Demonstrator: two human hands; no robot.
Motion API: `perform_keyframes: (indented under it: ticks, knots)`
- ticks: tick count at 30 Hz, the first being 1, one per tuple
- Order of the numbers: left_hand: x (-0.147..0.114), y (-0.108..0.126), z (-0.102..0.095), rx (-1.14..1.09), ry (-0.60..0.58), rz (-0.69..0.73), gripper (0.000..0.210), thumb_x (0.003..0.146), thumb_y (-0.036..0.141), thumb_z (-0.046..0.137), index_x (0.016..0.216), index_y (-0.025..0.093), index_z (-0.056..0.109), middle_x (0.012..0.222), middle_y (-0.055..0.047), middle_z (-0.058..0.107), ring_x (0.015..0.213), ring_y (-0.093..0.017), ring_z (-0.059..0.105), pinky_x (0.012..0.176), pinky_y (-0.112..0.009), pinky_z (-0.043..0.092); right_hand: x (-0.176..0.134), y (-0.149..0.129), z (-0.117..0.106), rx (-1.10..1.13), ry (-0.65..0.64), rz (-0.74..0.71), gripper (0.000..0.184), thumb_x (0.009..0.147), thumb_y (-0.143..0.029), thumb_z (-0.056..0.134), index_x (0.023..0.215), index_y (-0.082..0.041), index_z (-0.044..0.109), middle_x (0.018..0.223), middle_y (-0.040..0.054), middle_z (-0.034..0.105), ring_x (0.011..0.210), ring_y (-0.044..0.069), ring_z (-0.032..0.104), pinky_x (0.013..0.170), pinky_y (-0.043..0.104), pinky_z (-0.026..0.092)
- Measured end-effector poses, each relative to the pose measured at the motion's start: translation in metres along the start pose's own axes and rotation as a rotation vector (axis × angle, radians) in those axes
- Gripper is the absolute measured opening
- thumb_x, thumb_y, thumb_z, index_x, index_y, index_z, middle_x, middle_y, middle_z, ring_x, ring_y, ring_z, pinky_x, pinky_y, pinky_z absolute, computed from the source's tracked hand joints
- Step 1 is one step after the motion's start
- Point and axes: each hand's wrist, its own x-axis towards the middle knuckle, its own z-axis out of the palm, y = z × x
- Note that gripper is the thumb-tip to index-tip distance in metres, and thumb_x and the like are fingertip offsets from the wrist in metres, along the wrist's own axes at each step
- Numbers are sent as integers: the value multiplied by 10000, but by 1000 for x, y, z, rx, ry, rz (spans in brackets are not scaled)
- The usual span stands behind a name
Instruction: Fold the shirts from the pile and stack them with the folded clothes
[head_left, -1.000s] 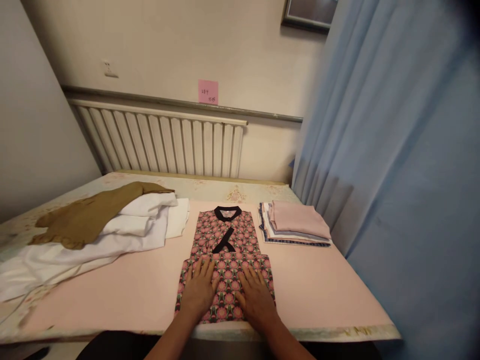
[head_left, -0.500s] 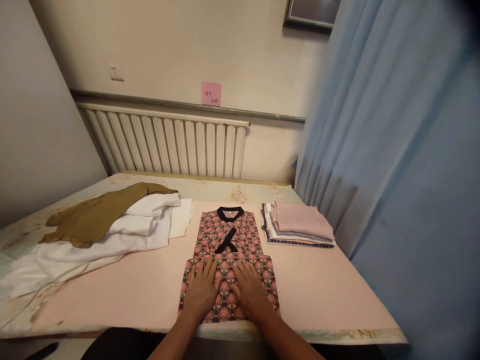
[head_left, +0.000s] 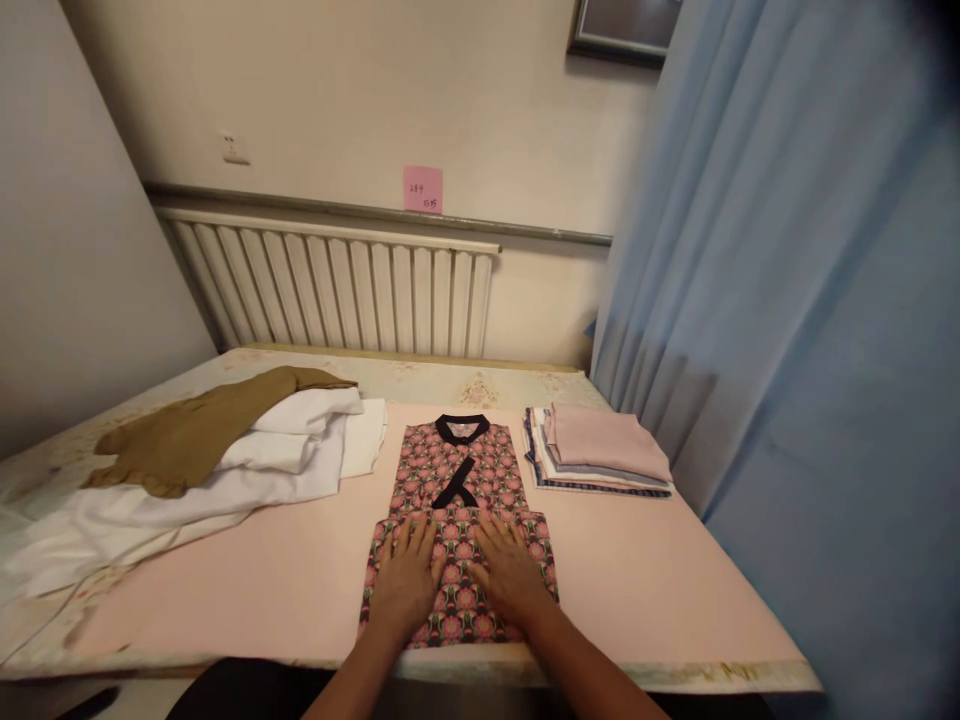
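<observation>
A patterned shirt [head_left: 460, 590], pink flowers on a dark ground, lies in front of me with its lower part folded up over its middle. Its black collar points away from me, and a black strip or tie shows just above the fold's edge. My left hand [head_left: 409, 582] rests flat on the left side of the folded part, fingers spread. On the right side of it my right hand [head_left: 511, 575] lies palm down, fingers also spread. Neither hand grips the cloth.
A pink cloth [head_left: 285, 590] covers the bed's middle. To the right sits a stack of folded clothes [head_left: 604, 445] beside a blue curtain [head_left: 750, 300]. On the left, a brown garment [head_left: 195, 430] is heaped over white garments [head_left: 292, 470]. Behind stands a radiator [head_left: 337, 285].
My right hand has shifted very slightly to the right on the shirt. My left hand stays almost where it was, and the folded shirt keeps its shape.
</observation>
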Motion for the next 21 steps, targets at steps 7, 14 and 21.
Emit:
perform_keyframes:
  ticks: [7,14,21]
  knots:
    - [1,-1,4,17,-7,1,532,942,442,308,1412,219,420,1500,-59,376,1399,-291,278,1111,-512,223,-9,23,3,-19,5,86,573,934,-522,410,1425,-227,394,1513,40,329,1418,239,213,1159,456,138]
    - [1,-3,6,4,-1,3,525,941,442,314,1403,223,433,1493,-63,390,1397,-287,281,1115,-520,205,-18,29,1,-38,46,127,545,943,-509,397,1417,-241,406,1514,34,327,1402,234,260,1150,448,164]
    - [1,-3,5,-3,-17,-3,521,940,458,312,1393,239,446,1492,-56,395,1394,-288,285,1108,-514,222,-19,26,-2,-37,77,130,516,946,-486,404,1401,-244,429,1501,37,354,1395,232,278,1140,443,192]
